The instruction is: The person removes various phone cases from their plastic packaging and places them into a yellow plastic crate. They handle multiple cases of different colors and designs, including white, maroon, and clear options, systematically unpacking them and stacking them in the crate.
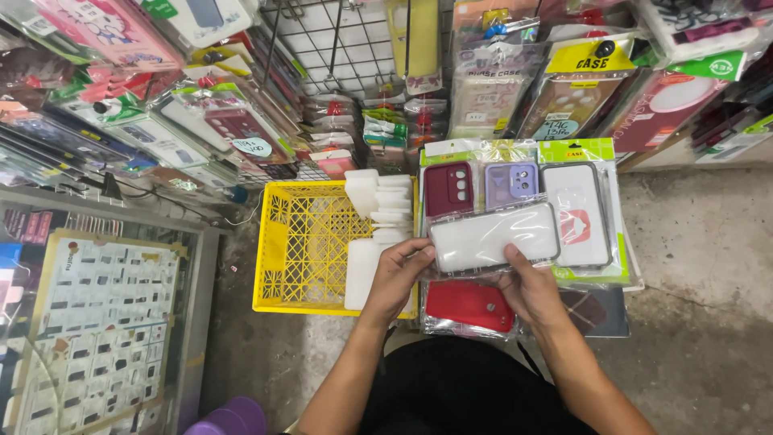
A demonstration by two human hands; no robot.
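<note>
Both hands hold a clear phone case (493,237) flat, above a stack of packaged cases (515,189). Left hand (396,278) fingers curled, pinching its left end; right hand (531,290) thumb on its near edge, other fingers hidden underneath. Yellow crate (306,242) of white inserts (378,209) just left.

This is a small shop that sells phone cases and accessories. Many packaged phone cases (491,89) in clear plastic bags hang close together on a wire grid (338,40) and on the walls around it, in many colours. On the left stands a glass display counter (105,322) with a printed sheet of small product pictures under the glass. A yellow plastic crate (306,246) on the concrete floor (700,266) holds white case blanks (374,213), and more packed cases (515,209) lie in a pile beside it.
</note>
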